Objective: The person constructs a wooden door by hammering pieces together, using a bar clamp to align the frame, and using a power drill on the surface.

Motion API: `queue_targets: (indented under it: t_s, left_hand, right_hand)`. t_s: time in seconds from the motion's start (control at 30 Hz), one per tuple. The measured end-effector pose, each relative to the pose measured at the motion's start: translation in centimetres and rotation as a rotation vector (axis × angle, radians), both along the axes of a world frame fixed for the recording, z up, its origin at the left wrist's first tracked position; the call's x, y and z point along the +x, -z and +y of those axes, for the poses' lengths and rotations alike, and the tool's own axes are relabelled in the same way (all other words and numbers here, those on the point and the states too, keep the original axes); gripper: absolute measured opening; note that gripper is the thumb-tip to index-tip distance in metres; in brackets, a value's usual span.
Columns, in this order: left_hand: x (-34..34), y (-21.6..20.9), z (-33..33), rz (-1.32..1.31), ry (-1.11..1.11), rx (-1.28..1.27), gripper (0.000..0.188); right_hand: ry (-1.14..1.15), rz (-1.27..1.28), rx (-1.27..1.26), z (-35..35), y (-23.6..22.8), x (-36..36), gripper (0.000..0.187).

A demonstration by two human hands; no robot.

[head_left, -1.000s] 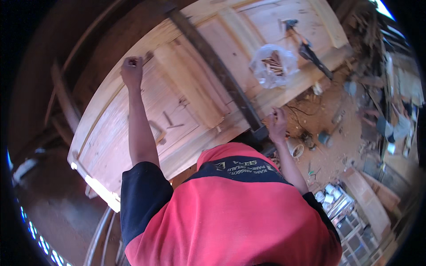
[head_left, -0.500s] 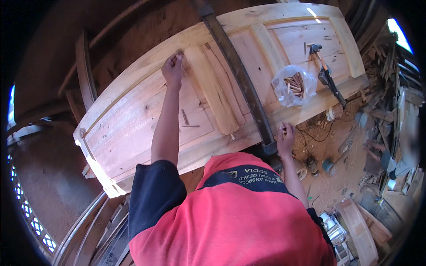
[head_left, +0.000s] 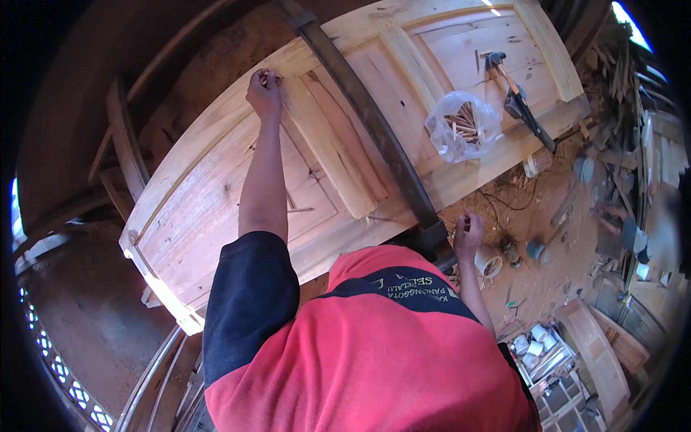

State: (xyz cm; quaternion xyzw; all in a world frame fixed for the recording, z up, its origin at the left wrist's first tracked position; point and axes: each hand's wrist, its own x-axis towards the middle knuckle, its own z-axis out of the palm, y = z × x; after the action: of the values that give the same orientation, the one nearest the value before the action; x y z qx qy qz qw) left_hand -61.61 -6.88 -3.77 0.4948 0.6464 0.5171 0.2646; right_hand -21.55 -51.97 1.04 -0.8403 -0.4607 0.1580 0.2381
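A large pale wooden door panel [head_left: 209,209] with raised rails and recessed fields lies in front of me. Along its far edge, where a crosspiece meets the curved rail, my left hand [head_left: 265,97] is pinched closed; what its fingertips hold is too small to make out. My right hand [head_left: 468,234] hangs just off the panel's near edge with curled fingers, and their contents are hidden. Thin wooden pegs [head_left: 464,124] fill a clear plastic bag [head_left: 443,140] on the panel's right half. Near my left forearm another thin stick [head_left: 301,209] lies on the wood.
A dark metal bar clamp [head_left: 367,111] crosses the panel. Right of the bag lie a hammer [head_left: 497,61] and a dark-handled tool [head_left: 531,121]. On the dirt floor at right stand a white bucket [head_left: 489,263] and scrap wood. Someone's arm [head_left: 612,219] shows at far right.
My left hand has stayed at the same joint, its fingers drawn closer together. My right hand has shifted slightly away from the panel's edge. The whole view has turned a little.
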Motion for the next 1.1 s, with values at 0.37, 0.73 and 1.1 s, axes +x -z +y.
queue_targets:
  t_s: [0.37, 0.73, 1.1]
  left_hand:
    - [1.4, -0.7, -0.5, 0.480, 0.115, 0.019, 0.022]
    - [0.0, -0.9, 0.3, 0.606, 0.298, 0.006, 0.021]
    - [-0.2, 0.2, 0.3, 0.570, 0.294, -0.011, 0.021]
  right_hand:
    - [-0.147, -0.039, 0.263, 11.5, -3.5, -0.7, 0.023]
    - [-0.018, -0.174, -0.183, 24.7, -2.6, 2.1, 0.032]
    - [-0.153, 0.582, -0.161, 21.9, -12.9, 4.6, 0.030]
